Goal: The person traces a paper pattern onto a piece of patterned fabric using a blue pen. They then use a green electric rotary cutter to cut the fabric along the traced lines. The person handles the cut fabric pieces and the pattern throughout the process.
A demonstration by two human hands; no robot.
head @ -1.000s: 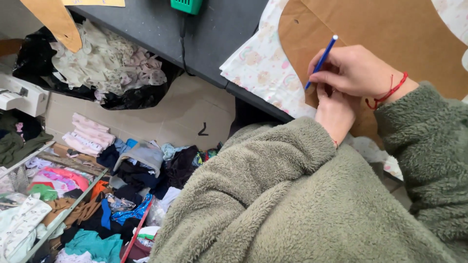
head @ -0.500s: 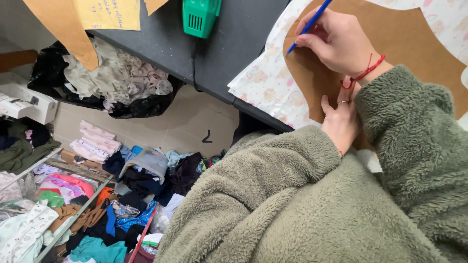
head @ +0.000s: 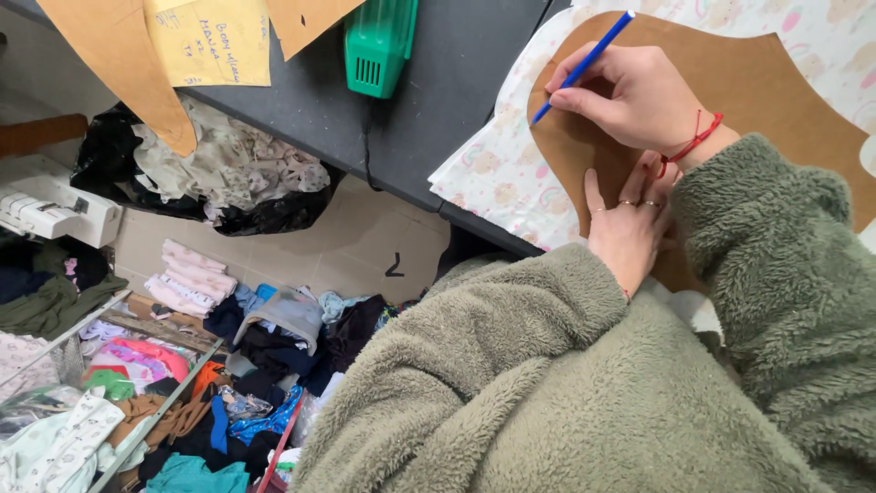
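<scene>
My right hand (head: 634, 96) grips a blue pencil (head: 584, 66), its tip at the left edge of a brown cardboard pattern piece (head: 776, 100). The pattern lies on white printed fabric (head: 497, 178) spread over a dark grey table (head: 456, 82). My left hand (head: 625, 228) lies flat with fingers together, pressing the lower part of the pattern. Both arms wear fuzzy olive-green sleeves, and a red string circles my right wrist.
A green plastic device (head: 379, 46) with a cord sits on the table, beside brown paper patterns (head: 119, 64) and a yellow envelope (head: 214, 41). Below, the floor holds heaps of clothing (head: 228, 173), folded pink garments (head: 187, 278), wire bins of fabric (head: 100, 402) and a white sewing machine (head: 55, 215).
My right hand with the pencil has travelled up along the pattern's left edge, away from my left hand. My left hand has flattened onto the pattern. The view has shifted.
</scene>
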